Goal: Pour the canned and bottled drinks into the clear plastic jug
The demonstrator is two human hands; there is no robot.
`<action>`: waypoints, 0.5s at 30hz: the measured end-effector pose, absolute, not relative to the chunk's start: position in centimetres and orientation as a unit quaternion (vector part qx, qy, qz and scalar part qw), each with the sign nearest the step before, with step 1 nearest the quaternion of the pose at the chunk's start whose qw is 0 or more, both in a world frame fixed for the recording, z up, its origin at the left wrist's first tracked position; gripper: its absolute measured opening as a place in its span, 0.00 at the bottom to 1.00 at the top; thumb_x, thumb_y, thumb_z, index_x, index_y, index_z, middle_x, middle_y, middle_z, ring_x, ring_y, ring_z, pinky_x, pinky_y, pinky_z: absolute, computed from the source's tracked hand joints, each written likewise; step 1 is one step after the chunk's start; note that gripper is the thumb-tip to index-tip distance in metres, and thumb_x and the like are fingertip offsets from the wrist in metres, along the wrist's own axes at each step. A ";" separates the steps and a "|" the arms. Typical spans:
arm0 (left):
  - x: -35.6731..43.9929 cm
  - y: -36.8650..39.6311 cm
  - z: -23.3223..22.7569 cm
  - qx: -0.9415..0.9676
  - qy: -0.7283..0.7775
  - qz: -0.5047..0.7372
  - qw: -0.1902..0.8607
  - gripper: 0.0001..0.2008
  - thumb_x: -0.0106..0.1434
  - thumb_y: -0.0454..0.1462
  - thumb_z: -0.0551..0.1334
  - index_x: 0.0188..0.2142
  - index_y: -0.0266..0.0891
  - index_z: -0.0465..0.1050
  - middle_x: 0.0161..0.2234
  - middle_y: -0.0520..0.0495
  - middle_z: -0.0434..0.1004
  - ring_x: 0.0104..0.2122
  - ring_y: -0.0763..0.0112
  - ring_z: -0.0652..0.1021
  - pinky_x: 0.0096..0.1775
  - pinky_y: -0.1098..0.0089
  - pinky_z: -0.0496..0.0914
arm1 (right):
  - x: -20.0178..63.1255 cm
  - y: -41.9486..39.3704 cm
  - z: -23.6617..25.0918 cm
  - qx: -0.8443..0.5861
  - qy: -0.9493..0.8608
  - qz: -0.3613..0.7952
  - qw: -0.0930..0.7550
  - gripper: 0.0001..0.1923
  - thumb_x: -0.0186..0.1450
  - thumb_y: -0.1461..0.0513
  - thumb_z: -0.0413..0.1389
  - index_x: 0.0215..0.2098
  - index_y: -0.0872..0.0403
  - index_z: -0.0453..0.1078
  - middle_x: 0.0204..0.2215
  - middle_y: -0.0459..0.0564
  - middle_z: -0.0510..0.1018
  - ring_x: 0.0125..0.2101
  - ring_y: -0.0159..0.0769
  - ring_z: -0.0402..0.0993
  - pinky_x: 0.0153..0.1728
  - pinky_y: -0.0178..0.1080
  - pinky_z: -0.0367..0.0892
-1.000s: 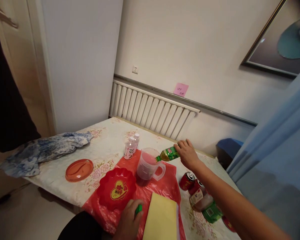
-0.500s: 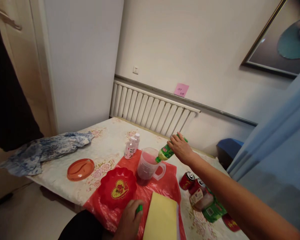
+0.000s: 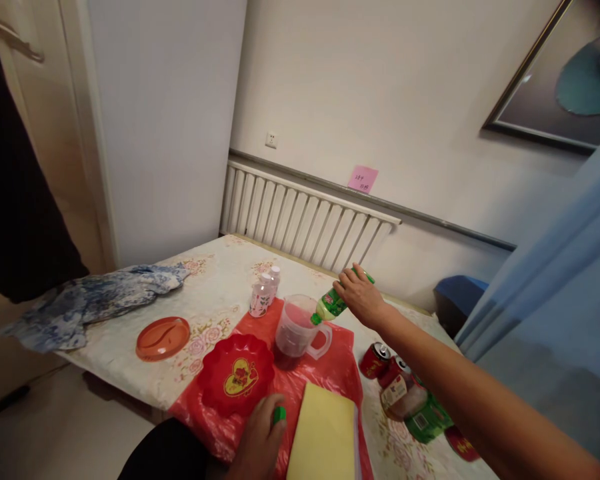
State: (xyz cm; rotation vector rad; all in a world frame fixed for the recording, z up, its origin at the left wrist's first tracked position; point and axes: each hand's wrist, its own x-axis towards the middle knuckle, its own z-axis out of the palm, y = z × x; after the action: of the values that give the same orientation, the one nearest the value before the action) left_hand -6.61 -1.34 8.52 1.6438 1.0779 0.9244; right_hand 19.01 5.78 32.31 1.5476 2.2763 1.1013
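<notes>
My right hand [image 3: 359, 292] is wrapped round a green plastic drink bottle [image 3: 333, 304], tilted neck down over the rim of a clear measuring jug [image 3: 295, 333]. Dark liquid lies in the bottom of the jug, and its handle points right. Low in the view, my left hand [image 3: 263, 430] pinches a small green bottle cap [image 3: 279, 415]. Just beyond that hand sits a red scalloped plate [image 3: 215, 373] with a yellow heart design. To its right is a yellow notebook [image 3: 323, 433]. Jug, plate and notebook stand on a red plastic sheet [image 3: 305, 380].
Two small clear bottles [image 3: 261, 297] stand behind the jug. An orange dish [image 3: 163, 338] and a blue patterned cloth [image 3: 105, 300] lie at left. Drink cans [image 3: 375, 360] and green packaging [image 3: 427, 420] are under my right forearm. A radiator [image 3: 300, 210] lines the wall.
Hardly anything differs. The bottle stays tilted at the jug's rim, and my left hand with the cap has shifted very slightly.
</notes>
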 end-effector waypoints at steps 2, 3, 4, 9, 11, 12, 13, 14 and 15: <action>-6.6 -1.3 8.7 0.664 0.444 0.374 0.471 0.21 0.54 0.39 0.55 0.47 0.38 0.73 0.49 0.41 0.78 0.51 0.58 0.76 0.55 0.58 0.69 | 19.0 5.7 32.3 0.523 0.762 0.371 0.090 0.15 0.67 0.69 0.47 0.49 0.57 0.70 0.45 0.60 0.74 0.52 0.51 0.60 0.63 0.54 0.38; -6.6 -1.2 8.8 0.662 0.445 0.374 0.473 0.21 0.54 0.38 0.55 0.46 0.38 0.73 0.48 0.41 0.79 0.50 0.58 0.77 0.54 0.59 0.69 | 19.1 5.7 32.2 0.529 0.760 0.367 0.089 0.15 0.67 0.69 0.47 0.48 0.56 0.70 0.44 0.60 0.74 0.52 0.50 0.61 0.63 0.54 0.38; -6.6 -1.2 9.1 0.660 0.446 0.376 0.473 0.20 0.53 0.38 0.55 0.45 0.38 0.73 0.47 0.42 0.79 0.48 0.59 0.77 0.52 0.59 0.70 | 19.3 5.6 32.0 0.540 0.757 0.358 0.086 0.15 0.66 0.69 0.48 0.48 0.56 0.70 0.44 0.60 0.74 0.51 0.50 0.61 0.62 0.54 0.38; -6.6 -0.3 11.4 0.665 0.442 0.393 0.456 0.13 0.54 0.37 0.55 0.37 0.40 0.72 0.34 0.48 0.78 0.35 0.63 0.77 0.40 0.64 0.71 | 21.0 5.1 29.8 0.644 0.718 0.263 0.034 0.21 0.60 0.72 0.52 0.51 0.54 0.68 0.46 0.58 0.74 0.50 0.48 0.63 0.58 0.52 0.43; -6.6 0.4 12.7 0.671 0.445 0.390 0.447 0.12 0.53 0.37 0.55 0.36 0.40 0.72 0.30 0.50 0.76 0.32 0.65 0.76 0.37 0.66 0.70 | 21.9 4.7 28.3 0.670 0.704 0.235 0.009 0.22 0.58 0.71 0.53 0.51 0.54 0.68 0.45 0.57 0.74 0.48 0.47 0.65 0.54 0.49 0.49; -6.6 0.7 13.4 0.674 0.447 0.387 0.443 0.12 0.53 0.36 0.55 0.36 0.40 0.72 0.29 0.52 0.74 0.31 0.65 0.75 0.36 0.67 0.69 | 22.2 4.3 27.6 0.680 0.699 0.223 -0.002 0.22 0.58 0.70 0.54 0.51 0.53 0.68 0.44 0.57 0.75 0.46 0.46 0.66 0.51 0.47 0.52; -6.6 1.1 14.1 0.676 0.451 0.384 0.439 0.12 0.52 0.36 0.55 0.36 0.40 0.72 0.27 0.53 0.73 0.30 0.66 0.74 0.35 0.68 0.69 | 22.5 3.9 26.8 0.689 0.694 0.209 -0.015 0.21 0.59 0.68 0.55 0.51 0.53 0.69 0.43 0.56 0.75 0.45 0.46 0.68 0.48 0.45 0.54; -6.5 1.4 14.8 0.678 0.453 0.382 0.436 0.12 0.52 0.36 0.55 0.36 0.40 0.73 0.26 0.54 0.71 0.29 0.67 0.73 0.34 0.68 0.68 | 22.7 3.5 26.0 0.696 0.691 0.192 -0.030 0.20 0.59 0.67 0.56 0.50 0.53 0.69 0.42 0.56 0.76 0.43 0.45 0.69 0.45 0.43 0.56; -6.4 1.8 15.5 0.679 0.453 0.381 0.433 0.12 0.52 0.36 0.56 0.36 0.40 0.73 0.24 0.55 0.69 0.28 0.67 0.73 0.33 0.69 0.67 | 22.9 3.0 25.2 0.701 0.690 0.176 -0.044 0.19 0.59 0.65 0.57 0.49 0.52 0.69 0.41 0.54 0.76 0.42 0.44 0.69 0.43 0.41 0.57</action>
State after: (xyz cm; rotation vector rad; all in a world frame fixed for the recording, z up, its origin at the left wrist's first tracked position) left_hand -6.43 1.77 15.47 1.6913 1.1297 0.9501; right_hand 22.88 2.98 25.21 2.2661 2.2298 0.5688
